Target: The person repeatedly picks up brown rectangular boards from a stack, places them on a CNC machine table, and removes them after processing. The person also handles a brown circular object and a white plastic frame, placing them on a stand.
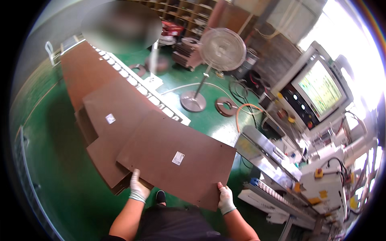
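Observation:
Both hands wear pale work gloves and hold a large brown panel (pixel 193 148) by its near edge. The panel bears a small white label and has small holes near its corners. My left hand (pixel 138 188) is closed on the near left part, its thumb on top. At the near right corner my right hand (pixel 226 198) grips the edge, thumb up and the other fingers hidden beneath. The panel's left part overlaps a stack of similar brown panels (pixel 105 154); whether it touches them I cannot tell. Another labelled brown panel (pixel 120 102) lies on that stack.
A white roller conveyor (pixel 155 100) runs along the stack's far side. Beyond stand a pedestal fan (pixel 223 49) and brown edging rolls (pixel 226 107) on the green floor. At right are a machine (pixel 277 160) and a control screen (pixel 321 86). Hoses (pixel 241 112) lie between.

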A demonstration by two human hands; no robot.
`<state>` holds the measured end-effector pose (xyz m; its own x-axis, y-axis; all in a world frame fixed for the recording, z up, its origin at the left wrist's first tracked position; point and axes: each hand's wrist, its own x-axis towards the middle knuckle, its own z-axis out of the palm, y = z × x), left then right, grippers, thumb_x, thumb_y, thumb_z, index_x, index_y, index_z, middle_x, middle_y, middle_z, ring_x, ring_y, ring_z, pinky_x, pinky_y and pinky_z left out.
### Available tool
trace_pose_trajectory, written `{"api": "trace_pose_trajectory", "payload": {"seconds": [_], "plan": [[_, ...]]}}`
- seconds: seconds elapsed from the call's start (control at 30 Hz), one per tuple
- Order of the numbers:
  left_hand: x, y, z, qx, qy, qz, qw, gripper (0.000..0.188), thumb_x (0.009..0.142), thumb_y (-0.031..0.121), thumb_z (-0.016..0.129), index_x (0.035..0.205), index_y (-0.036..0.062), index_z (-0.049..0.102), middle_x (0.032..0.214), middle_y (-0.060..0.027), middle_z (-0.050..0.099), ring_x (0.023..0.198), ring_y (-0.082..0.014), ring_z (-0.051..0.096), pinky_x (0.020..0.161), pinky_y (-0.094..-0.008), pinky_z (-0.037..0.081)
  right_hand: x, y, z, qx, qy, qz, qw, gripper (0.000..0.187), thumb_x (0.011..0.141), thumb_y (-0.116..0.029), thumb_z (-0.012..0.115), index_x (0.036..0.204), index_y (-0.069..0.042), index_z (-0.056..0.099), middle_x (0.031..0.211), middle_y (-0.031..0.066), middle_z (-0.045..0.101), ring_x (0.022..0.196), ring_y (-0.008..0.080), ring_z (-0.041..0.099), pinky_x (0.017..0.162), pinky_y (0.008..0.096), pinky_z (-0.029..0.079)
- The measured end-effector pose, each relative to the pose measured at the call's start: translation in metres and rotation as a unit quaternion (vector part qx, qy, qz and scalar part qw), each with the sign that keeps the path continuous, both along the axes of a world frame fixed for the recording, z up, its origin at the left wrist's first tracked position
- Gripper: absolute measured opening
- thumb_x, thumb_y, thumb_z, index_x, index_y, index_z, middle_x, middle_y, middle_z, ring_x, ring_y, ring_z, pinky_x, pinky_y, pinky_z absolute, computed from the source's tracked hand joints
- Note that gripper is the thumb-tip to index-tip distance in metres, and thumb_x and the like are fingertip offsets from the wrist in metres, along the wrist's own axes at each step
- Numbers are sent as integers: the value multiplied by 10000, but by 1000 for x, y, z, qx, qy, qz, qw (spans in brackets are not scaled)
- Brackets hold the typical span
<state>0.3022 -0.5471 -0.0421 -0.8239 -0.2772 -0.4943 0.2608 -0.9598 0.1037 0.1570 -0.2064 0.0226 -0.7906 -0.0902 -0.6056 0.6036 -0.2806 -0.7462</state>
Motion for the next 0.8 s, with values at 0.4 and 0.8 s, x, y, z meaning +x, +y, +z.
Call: {"api": "trace_pose_trajectory", "payload": {"seconds": [0.4,0.8], "plan": [[-68,85,6,-93,23,-185,978,506,943,204,638,1421,76,532,1398,-98,605,1286,-309,560,1141,-486,415,-8,211,-9,236,60,-80,967,310,978,-316,691,1043,-13,703,932,53,706,811,148,650,746,315,524],[-137,231,38,-87,-63,-264,959,332,1007,146,561,1331,74,576,1356,-89,629,1232,-274,612,1043,-453,527,-28,401,-71,-240,71,-148,957,750,997,-587,500,1396,47,546,1353,158,644,1242,286,606,1075,447,460]]}}
